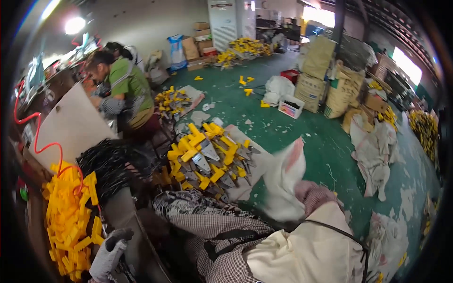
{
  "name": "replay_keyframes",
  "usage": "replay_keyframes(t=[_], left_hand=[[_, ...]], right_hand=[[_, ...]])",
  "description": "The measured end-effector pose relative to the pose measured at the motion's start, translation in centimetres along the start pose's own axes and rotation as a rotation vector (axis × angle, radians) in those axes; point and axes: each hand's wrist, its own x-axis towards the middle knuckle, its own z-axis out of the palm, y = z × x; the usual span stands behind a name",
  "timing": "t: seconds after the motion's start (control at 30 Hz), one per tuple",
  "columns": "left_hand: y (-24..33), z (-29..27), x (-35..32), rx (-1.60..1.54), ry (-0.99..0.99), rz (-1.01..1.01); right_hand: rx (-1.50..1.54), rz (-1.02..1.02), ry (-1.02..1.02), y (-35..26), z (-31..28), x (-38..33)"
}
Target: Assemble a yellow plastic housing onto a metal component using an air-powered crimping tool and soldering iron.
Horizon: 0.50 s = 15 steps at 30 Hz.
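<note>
Green, scuffed workroom floor [325,155] spreads beyond gloved left fingers [124,234], half-curled, their hold unclear.

Gloved L hand [108,258] nr yellow pcs [70,217], blurred white sack [284,181] by R sleeve [319,197].

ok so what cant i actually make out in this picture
In the head view:
- Left hand: forearm cut off by the lower edge; whether it grips anything, hidden by its own curl.
- Right hand: not recognisable anywhere.
- White sheet: details blurred.
- What the co-worker in green handles: largely hidden by the pale board.
- Far yellow heap: single pieces too small.
</note>
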Motion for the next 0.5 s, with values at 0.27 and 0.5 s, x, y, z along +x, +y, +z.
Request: replay_keyframes(t=[0.27,0.5], left_hand=[[-1.8,2.7,-5.3,0.404,-0.068,-0.027],[-4.7,7.8,-14.1,0.041,0.208,-0.014]], right_hand=[[0.238,-1.279,0.302,-22.7,10.2,22.3],[0.038,-2.369,0.432,-36.6,-0.7,-7.6]])
